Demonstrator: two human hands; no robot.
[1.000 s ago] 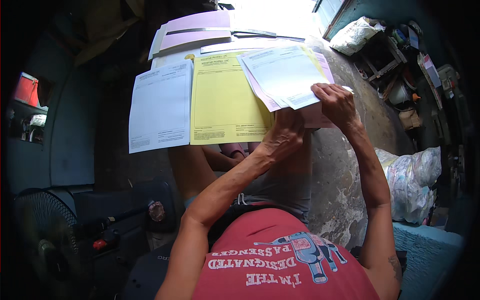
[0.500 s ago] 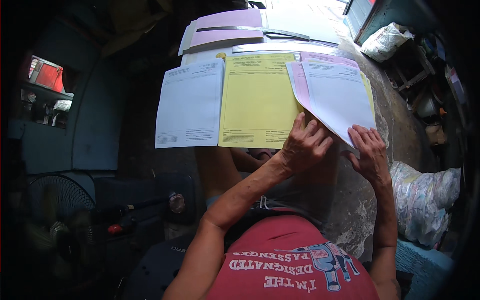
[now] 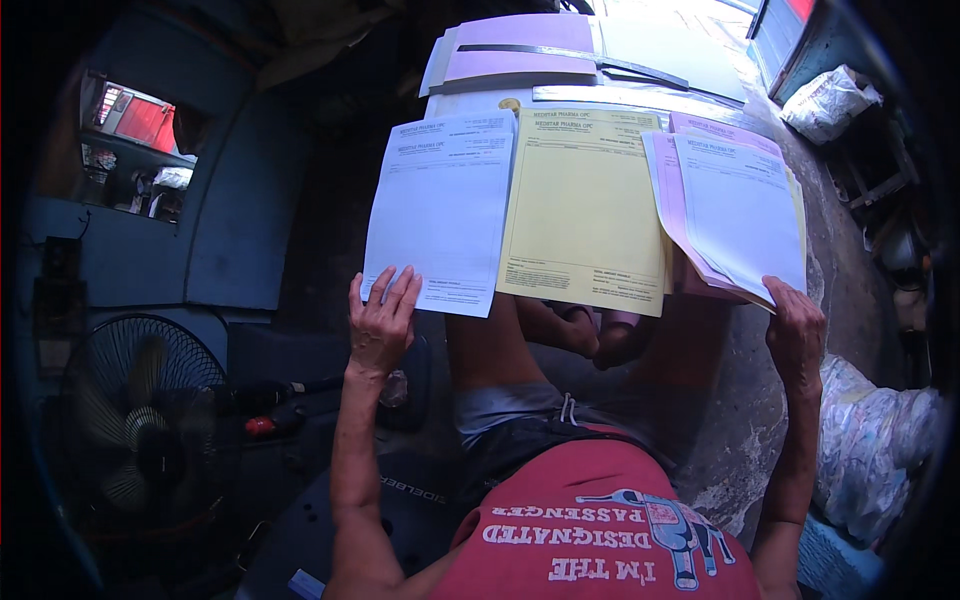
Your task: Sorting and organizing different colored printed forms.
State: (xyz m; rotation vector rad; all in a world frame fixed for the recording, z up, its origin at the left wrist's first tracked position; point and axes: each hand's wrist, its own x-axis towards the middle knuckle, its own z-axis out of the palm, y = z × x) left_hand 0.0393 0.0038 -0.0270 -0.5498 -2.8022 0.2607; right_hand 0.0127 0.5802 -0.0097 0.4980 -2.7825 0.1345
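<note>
Three piles of printed paper forms lie side by side in front of me. The left pile is of white forms (image 3: 437,215), and my left hand (image 3: 383,318) rests on its lower left corner, fingers spread over the paper. In the middle are yellow forms (image 3: 585,210), which neither hand touches. White forms (image 3: 745,205) top the right pile, fanned over pink forms (image 3: 672,200) whose edges stick out on the left. My right hand (image 3: 797,330) grips the lower right corner of those white forms; its thumb is hidden.
Behind the forms lie a metal ruler (image 3: 570,54), pink sheets (image 3: 520,40), pale sheets (image 3: 670,50) and a silvery strip (image 3: 640,102). A fan (image 3: 145,410) stands at the lower left. On the right are a stuffed clear bag (image 3: 875,450) and a white sack (image 3: 830,103).
My left hand has left the right pile and moved left onto the white forms. The right hand stays at the right pile's corner. The whole view has shifted, with things appearing farther right.
</note>
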